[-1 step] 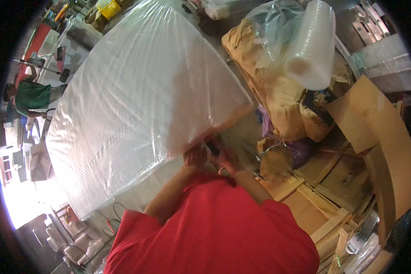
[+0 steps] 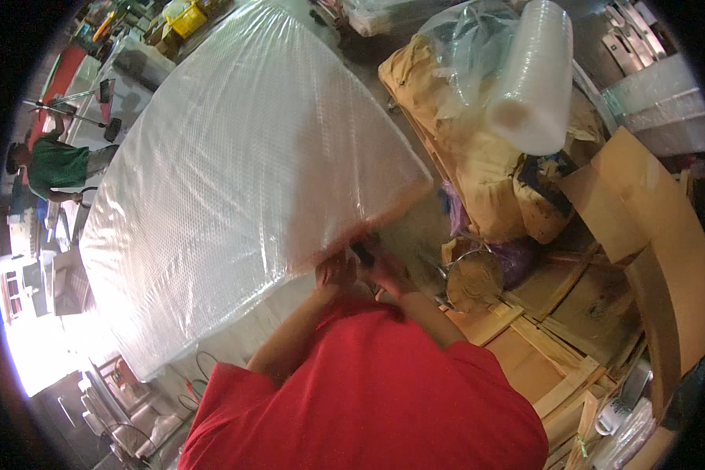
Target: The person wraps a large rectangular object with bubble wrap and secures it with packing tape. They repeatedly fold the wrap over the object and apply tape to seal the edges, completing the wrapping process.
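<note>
Cluttered workshop floor (image 2: 417, 229) on my feed, w/ bubble-wrap roll (image 2: 534, 78) over a tan-covered bundle (image 2: 489, 196) upper R, cardboard sheet (image 2: 670, 258) and wood slats (image 2: 547, 345) lower R, green-shirted co-worker (image 2: 59, 166) far L. Big bubble-wrapped panel (image 2: 211, 180) sits center-L, near edge right by both hands. I see L hand (image 2: 336, 271) against that edge; can't tell if its fingers pinch the wrap. R hand (image 2: 386, 271), just beside it, is closed round a small dark item (image 2: 362, 253), type unclear.

The grey floor (image 2: 421, 227) carries, on the right side, a brown-covered stack (image 2: 489, 188) and some wooden slats (image 2: 568, 387) – and on this stack there rests a translucent plastic roll (image 2: 534, 70).
</note>
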Tool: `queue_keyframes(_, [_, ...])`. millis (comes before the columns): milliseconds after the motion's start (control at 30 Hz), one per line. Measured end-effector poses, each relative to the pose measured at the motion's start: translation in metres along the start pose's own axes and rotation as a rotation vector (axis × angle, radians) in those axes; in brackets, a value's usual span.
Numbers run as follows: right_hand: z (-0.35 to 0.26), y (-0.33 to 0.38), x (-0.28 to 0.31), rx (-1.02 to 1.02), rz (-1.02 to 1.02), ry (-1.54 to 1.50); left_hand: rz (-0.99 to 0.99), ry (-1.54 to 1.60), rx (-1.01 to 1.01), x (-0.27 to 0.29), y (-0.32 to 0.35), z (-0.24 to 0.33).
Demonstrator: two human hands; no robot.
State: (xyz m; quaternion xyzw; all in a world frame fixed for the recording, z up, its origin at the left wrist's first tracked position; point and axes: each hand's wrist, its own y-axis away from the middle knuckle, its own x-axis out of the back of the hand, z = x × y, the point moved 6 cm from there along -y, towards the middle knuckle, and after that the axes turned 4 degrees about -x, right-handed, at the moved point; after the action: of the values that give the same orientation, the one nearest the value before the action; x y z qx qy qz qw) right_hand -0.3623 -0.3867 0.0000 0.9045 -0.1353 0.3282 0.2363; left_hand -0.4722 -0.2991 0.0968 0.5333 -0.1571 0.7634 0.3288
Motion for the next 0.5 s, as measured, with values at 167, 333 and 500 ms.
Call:
queue_keyframes(167, [-0.001,-0.035,-0.018,0.119,-0.054,-0.055,-0.763,0.126,0.143,-0.009,0.004,0.008])
queue_keyframes(333, [0.000,-0.035,-0.009,0.153,0.190,-0.015,-0.607,0.330,-0.305,-0.014,-0.041,0.037])
queue_keyframes(500, [-0.013,-0.027,-0.018,-0.146,-0.205,0.155,-0.545,0.167,-0.160,-0.071,-0.052,0.021])
